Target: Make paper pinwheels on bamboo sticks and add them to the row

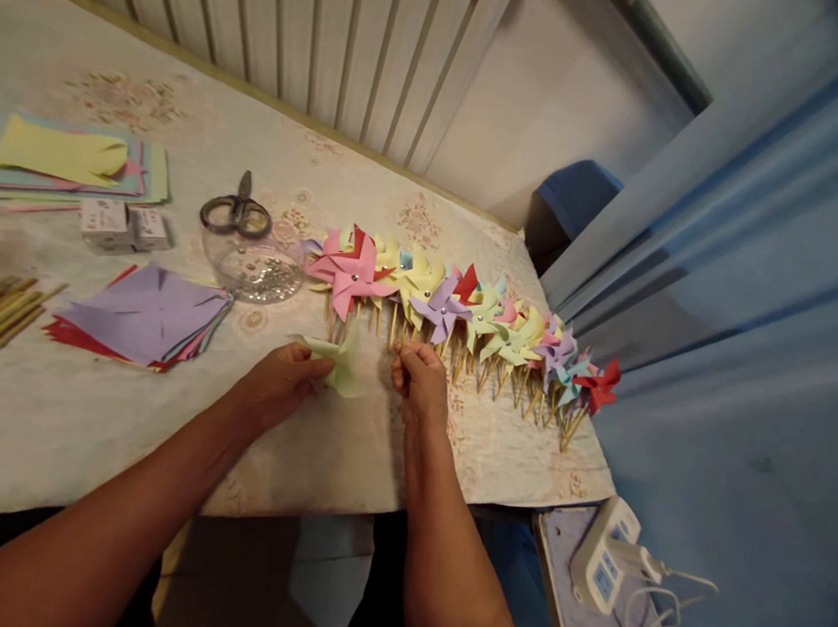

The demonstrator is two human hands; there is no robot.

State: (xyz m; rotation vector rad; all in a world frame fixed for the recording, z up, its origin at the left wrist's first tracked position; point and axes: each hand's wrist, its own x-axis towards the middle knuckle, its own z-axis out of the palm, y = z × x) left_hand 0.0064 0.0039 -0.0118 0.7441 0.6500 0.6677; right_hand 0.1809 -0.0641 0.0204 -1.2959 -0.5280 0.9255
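- Sticks (3, 321) lie in a pile, far left of the clear dish (227, 266).
- Yellow paper (52, 151) lies on a stack of big sheets (159, 175), left of the dish and a bit past it.
- Two small boxes (104, 228) sit left of the dish too.
- Paper squares (146, 311), a purple one on top, lie just left of the dish.
- Scissors (236, 217) rest just behind the dish, and little shiny bits (272, 278) are inside it.
- Green paper (345, 370), a bit blurry, is right of the dish and nearer the person. The step looks like bending it into shape. I think the next move calls for a soft, steady hold and both hands close together. The left hand (293, 377) pinches its edge, thumb on top, and that arm slants up from the bottom left corner.
- Right hand (424, 375) is farther right of the dish, apart from the paper. Its arm comes almost straight up, with fingers curled and thumb close to them. I cannot tell if it pinches something tiny.
- Pinwheels (444, 310) in many colors make a long row right of the dish, on sticks.
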